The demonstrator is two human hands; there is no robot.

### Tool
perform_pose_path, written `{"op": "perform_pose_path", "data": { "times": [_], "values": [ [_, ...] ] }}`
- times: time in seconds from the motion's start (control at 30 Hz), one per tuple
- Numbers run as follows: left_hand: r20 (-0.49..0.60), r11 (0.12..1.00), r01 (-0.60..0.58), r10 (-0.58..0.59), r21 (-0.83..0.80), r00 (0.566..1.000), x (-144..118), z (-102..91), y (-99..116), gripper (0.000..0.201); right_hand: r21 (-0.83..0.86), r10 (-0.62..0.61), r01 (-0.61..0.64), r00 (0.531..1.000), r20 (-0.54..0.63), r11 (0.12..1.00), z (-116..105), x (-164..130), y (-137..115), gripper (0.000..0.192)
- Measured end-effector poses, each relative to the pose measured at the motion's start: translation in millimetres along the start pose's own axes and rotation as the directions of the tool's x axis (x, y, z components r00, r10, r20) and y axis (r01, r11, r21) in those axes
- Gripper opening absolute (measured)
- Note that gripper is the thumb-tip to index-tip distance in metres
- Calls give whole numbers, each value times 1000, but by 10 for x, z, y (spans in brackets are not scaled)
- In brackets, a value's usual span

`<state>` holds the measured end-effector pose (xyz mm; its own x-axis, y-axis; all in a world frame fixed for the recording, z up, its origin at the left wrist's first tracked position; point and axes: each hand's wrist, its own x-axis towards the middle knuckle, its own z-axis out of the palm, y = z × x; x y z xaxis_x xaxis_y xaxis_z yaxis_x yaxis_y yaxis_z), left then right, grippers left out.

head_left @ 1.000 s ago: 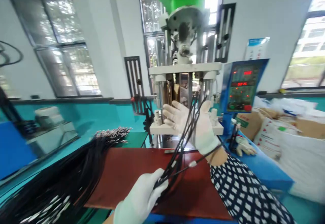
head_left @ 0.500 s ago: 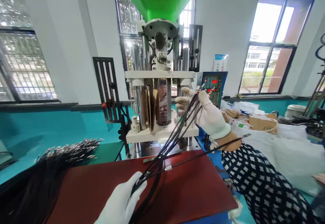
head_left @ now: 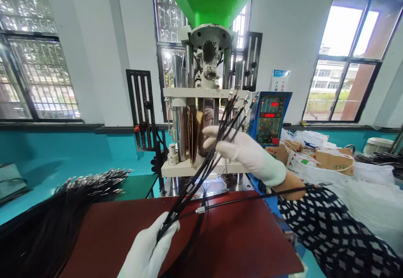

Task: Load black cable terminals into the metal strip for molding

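Observation:
My left hand (head_left: 151, 244), in a white glove, is closed around a bundle of thin black cables (head_left: 201, 177) above the red-brown tabletop. From there the cables slant up and right, fanning out to stripped or metal-tipped ends. My right hand (head_left: 242, 150), also gloved, is up at the fanned upper part, with its fingers stretched leftward and cables crossing in front of them. One separate cable (head_left: 245, 200) with a pale metal fitting (head_left: 200, 209) sticks out to the right, below my right wrist.
A press machine (head_left: 204, 169) with a green hopper (head_left: 210, 1) stands straight ahead. Right of it is a control box (head_left: 267, 120) with red digits. A large pile of black cables (head_left: 40, 227) lies at left on the red-brown tabletop (head_left: 233, 244). White sacks (head_left: 371, 190) are at right.
My right hand has moved lower and left across the cables, its fingers now less spread. The cable tips lean less to the right. My left hand keeps its grip, and the view has turned slightly left.

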<state>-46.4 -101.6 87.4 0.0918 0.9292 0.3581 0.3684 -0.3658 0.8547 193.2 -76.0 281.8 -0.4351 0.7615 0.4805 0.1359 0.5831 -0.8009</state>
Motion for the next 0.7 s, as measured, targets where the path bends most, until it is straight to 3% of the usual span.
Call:
{"op": "perform_pose_path", "data": {
  "times": [0.1,0.23,0.3,0.4,0.5,0.6,0.7],
  "values": [
    [-14,999,23,-23,-36,1000,-7,-6,19,54,15,43,-41,976,-213,999,-83,40,-97,63],
    [-56,999,19,-22,-51,998,-27,-11,-18,52,113,-46,106,897,-439,988,-61,99,-156,48],
    [-77,999,8,-12,-52,997,-31,-22,-65,51,137,-90,178,867,-491,974,-37,129,-172,43],
    [-73,999,-43,41,-22,996,-26,-57,-164,50,168,-98,207,859,-502,964,-3,159,-176,42],
    [-58,998,-57,57,-6,997,-30,-93,-256,50,123,-30,90,906,-423,988,52,163,-141,46],
    [-69,999,-28,25,-39,997,-58,-96,-291,51,-8,131,-134,979,-153,991,138,124,-72,54],
    [-121,998,6,-14,-62,993,-91,-73,-267,51,-122,249,-234,960,130,965,234,-23,38,58]
  ]
}}
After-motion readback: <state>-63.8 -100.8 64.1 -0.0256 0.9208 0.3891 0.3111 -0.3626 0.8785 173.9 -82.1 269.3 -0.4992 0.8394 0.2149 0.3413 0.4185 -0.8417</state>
